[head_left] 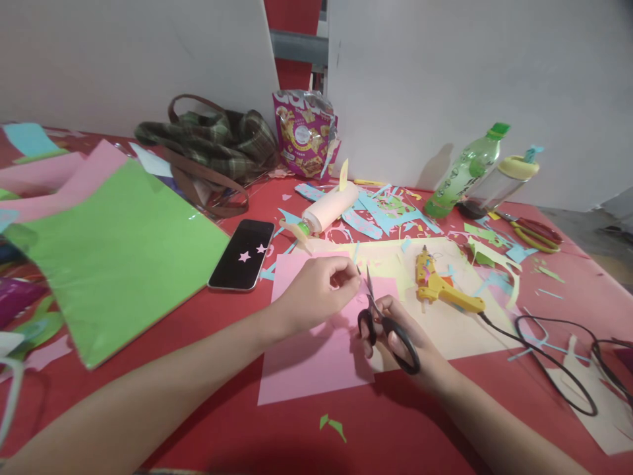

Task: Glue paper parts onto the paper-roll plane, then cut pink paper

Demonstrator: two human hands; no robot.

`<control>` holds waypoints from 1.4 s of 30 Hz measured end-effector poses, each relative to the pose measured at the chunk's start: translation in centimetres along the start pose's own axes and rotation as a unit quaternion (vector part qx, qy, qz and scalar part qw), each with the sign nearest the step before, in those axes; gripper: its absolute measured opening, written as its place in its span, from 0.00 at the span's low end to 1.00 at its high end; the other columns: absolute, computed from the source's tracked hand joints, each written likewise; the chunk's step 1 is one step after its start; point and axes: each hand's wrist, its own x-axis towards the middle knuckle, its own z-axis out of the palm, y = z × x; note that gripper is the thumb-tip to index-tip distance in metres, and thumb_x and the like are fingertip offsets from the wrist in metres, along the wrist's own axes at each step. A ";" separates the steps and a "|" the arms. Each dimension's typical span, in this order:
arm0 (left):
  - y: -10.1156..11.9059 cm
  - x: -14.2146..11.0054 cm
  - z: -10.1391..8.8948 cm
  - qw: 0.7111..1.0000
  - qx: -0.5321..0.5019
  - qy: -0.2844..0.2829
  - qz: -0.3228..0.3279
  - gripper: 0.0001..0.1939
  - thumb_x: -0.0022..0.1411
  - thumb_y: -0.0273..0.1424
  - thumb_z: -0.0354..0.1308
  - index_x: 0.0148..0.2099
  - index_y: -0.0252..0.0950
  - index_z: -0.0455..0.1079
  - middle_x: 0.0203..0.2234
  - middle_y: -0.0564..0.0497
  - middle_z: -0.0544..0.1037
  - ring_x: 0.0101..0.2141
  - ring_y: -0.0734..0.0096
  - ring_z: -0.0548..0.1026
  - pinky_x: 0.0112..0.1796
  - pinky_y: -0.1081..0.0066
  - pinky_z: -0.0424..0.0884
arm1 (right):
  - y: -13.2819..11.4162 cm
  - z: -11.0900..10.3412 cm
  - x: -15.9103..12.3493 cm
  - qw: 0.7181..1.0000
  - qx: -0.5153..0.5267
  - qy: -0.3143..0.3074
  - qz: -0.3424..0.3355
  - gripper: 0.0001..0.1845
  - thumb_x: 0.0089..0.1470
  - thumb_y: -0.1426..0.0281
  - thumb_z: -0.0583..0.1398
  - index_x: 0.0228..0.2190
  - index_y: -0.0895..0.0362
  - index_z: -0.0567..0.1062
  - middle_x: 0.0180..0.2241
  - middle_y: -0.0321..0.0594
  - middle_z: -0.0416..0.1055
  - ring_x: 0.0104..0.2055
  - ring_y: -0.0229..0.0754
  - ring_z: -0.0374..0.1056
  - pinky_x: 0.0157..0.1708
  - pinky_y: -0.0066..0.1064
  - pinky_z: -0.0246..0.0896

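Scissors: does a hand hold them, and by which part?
The right hand holds the scissors by their black handles. Whether the left hand pinches something small cannot be told.

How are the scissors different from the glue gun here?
The scissors are held in the right hand, while the glue gun lies unheld on the cream paper. The scissors have black handles and metal blades; the glue gun has a mostly yellow body. The scissors have no cord, whereas the glue gun has a black cord coming from its grip end. Both are handheld tools.
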 end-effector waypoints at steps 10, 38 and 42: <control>0.2 -0.2 -0.4 0.999 0.047 -0.006 0.006 0.06 0.50 0.26 0.47 0.23 0.34 0.61 0.20 0.55 0.67 0.24 0.76 0.65 0.28 0.75 0.62 | 0.0 0.0 -0.3 0.999 -0.037 0.013 0.034 0.15 0.47 0.58 0.56 0.30 0.53 0.57 0.28 0.37 0.60 0.27 0.35 0.57 0.25 0.29 0.53; -0.3 -0.5 0.9 0.989 -0.138 0.004 -0.050 0.08 0.52 0.28 0.47 0.23 0.34 0.58 0.18 0.57 0.60 0.21 0.80 0.60 0.24 0.77 0.59 | 0.5 0.6 -0.2 0.999 0.033 0.005 -0.016 0.16 0.46 0.57 0.56 0.31 0.52 0.57 0.31 0.38 0.61 0.28 0.39 0.62 0.26 0.33 0.58; -0.4 -0.5 1.4 0.984 -0.170 0.013 -0.056 0.08 0.52 0.28 0.47 0.23 0.34 0.58 0.18 0.57 0.60 0.22 0.80 0.60 0.25 0.76 0.59 | 0.3 0.7 -0.2 0.999 0.031 0.004 -0.016 0.16 0.47 0.56 0.55 0.32 0.52 0.57 0.31 0.39 0.62 0.30 0.41 0.62 0.28 0.34 0.59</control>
